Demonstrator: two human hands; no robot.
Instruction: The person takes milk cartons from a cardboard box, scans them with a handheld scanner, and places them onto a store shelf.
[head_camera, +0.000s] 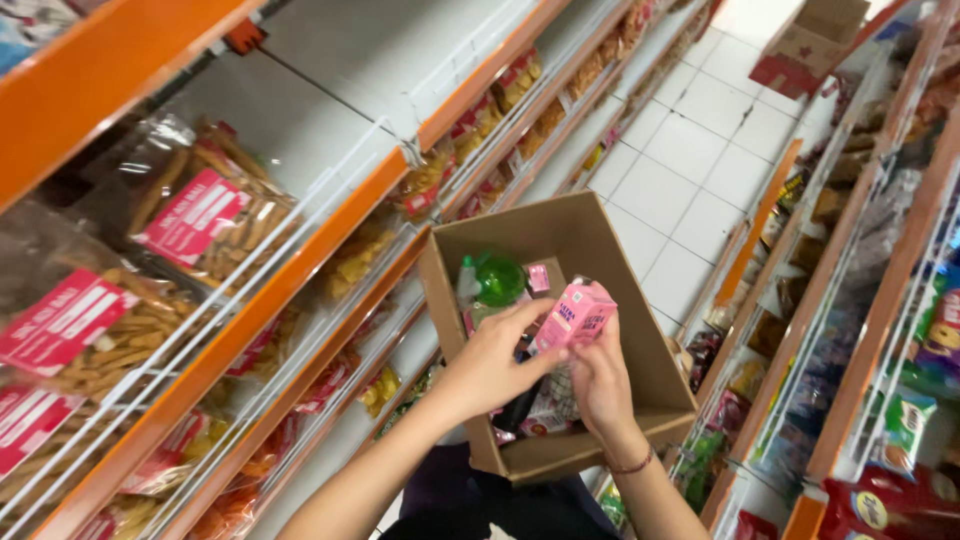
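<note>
An open brown cardboard box (640, 330) rests against my lap in a shop aisle. Both hands reach into it. My right hand (600, 385) grips a small pink drink carton (578, 315) from below. Fingers of my left hand (492, 365) touch the same carton from the left side. Deeper in the box lie a green round bottle (499, 278), a small pink packet (539, 277) and a few other small packs that my hands partly hide.
Orange-edged shelves (300, 270) on the left hold clear bags of snack sticks with pink labels (190, 215). More snack-filled shelves (880, 300) run along the right. A white tiled floor (690, 160) stretches ahead, with a cardboard box (812, 42) at the far end.
</note>
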